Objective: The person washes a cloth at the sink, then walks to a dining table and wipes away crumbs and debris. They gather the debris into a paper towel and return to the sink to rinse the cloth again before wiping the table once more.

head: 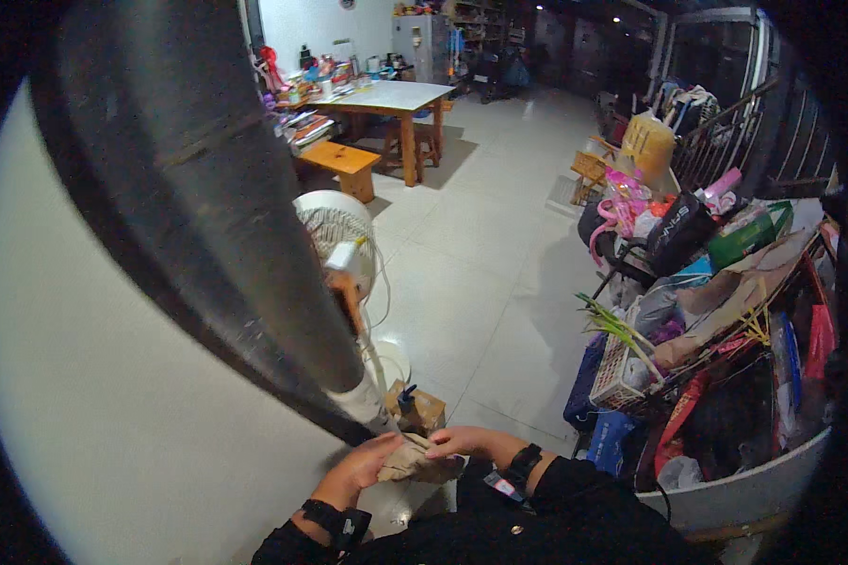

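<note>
In front of my body a crumpled beige cloth (pixel 408 466) is held between both hands. My left hand (pixel 367 460) grips its left side, the thumb lying along the upper edge. From the right, my right hand (pixel 466 442) pinches the cloth's upper right part. Folds and the fingers beneath hide some of it. Each wrist wears a black strap. Just beyond the hands stands a small cardboard box (pixel 432 409), with a dark pump-like top (pixel 407 395) beside or in front of it.
A large dark column-like object (pixel 240 233) leans across the left, near a pale wall (pixel 148 409). Behind it stands a floor fan (pixel 336 212). Heaped bags and a white plastic basket (pixel 611 374) with green onions crowd the right. A wooden bench (pixel 343 157) and table (pixel 389 95) stand farther off.
</note>
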`<state>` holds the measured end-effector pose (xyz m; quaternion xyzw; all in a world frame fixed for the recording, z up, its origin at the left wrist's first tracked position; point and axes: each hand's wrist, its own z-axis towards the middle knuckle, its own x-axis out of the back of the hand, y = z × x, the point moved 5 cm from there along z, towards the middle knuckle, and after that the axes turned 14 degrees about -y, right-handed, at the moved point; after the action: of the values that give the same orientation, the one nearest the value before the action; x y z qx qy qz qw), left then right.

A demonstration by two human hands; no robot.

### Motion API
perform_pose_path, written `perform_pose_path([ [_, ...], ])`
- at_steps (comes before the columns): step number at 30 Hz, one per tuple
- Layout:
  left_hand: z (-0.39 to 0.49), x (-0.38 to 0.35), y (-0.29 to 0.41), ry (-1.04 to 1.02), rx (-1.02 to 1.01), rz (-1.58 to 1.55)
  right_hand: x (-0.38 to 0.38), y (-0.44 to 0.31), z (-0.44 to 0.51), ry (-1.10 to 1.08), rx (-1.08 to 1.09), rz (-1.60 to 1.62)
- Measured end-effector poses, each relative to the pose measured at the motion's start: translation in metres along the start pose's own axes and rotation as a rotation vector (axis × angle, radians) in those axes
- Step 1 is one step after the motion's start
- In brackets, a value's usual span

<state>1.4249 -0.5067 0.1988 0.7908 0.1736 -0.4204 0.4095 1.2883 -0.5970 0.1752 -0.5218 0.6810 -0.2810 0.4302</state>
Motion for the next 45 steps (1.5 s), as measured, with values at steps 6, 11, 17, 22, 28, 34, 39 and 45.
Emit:
perform_pose_path([
  [6, 0.103, -0.015, 0.032, 0.048, -0.025, 0.220, 0.112, -0.001, -0.050, 0.193, 0.050, 0.279],
  [11, 0.241, 0.010, 0.074, 0.086, 0.167, 0.218, 0.237, -0.014, -0.086, 0.258, 0.104, 0.435],
  [17, 0.363, -0.004, 0.152, -0.037, 0.147, 0.266, 0.354, -0.054, -0.135, 0.194, 0.153, 0.507],
  [22, 0.430, -0.005, 0.216, -0.077, 0.192, 0.381, 0.424, -0.103, -0.169, 0.240, 0.154, 0.516],
  [28, 0.508, 0.022, 0.306, -0.006, 0.097, 0.366, 0.520, -0.149, -0.155, 0.351, 0.289, 0.417],
  [34, 0.588, 0.063, 0.439, -0.047, 0.020, 0.363, 0.641, -0.233, -0.111, 0.454, 0.272, 0.506],
  [39, 0.632, 0.113, 0.547, 0.014, -0.020, 0.275, 0.723, -0.311, -0.062, 0.442, 0.296, 0.598],
  [45, 0.653, 0.199, 0.650, 0.312, 0.025, 0.127, 0.843, -0.367, -0.006, 0.421, 0.420, 0.592],
])
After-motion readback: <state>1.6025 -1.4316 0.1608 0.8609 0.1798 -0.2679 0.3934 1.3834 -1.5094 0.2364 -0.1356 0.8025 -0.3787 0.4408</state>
